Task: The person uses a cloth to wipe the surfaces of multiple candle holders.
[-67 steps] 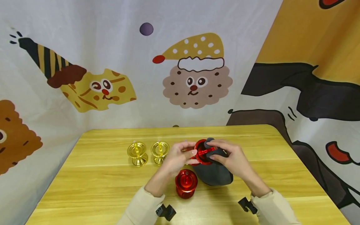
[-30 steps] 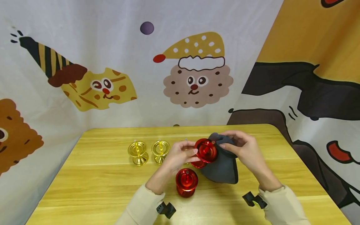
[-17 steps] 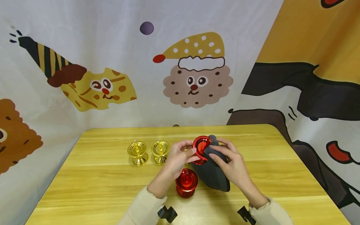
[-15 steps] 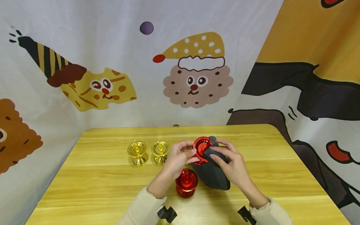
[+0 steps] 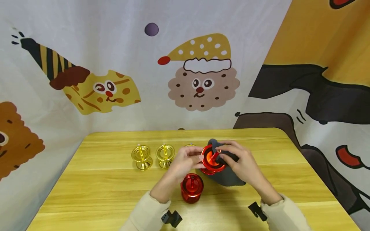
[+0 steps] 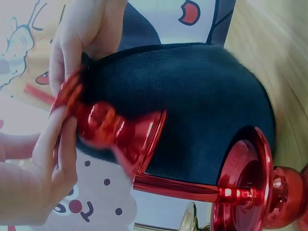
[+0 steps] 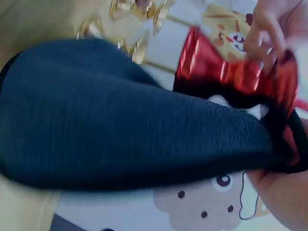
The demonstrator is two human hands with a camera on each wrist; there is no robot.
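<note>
My left hand point(image 5: 185, 162) grips a red metallic candle holder point(image 5: 211, 162) by its dish rim, tilted and raised over the table. In the left wrist view the flared base of this candle holder point(image 6: 139, 134) points sideways. My right hand point(image 5: 245, 162) pinches a dark grey cloth point(image 5: 226, 178) against the dish, fingertips right at the central rod. The cloth hangs down below the hand and fills much of the right wrist view. A second red candle holder point(image 5: 191, 189) stands upright on the table, just in front of the left hand.
Two gold candle holders, one at the left point(image 5: 143, 163) and one beside it point(image 5: 165, 163), stand toward the back of the wooden table point(image 5: 95, 192). A third gold one point(image 5: 190, 145) is mostly hidden behind my left hand. A printed curtain point(image 5: 115, 48) hangs behind.
My right hand has rubbed the cloth over the dish, drawing off to the right and coming back, and is now at the rod. The left hand has kept its grip while the candle holder's tilt changed.
</note>
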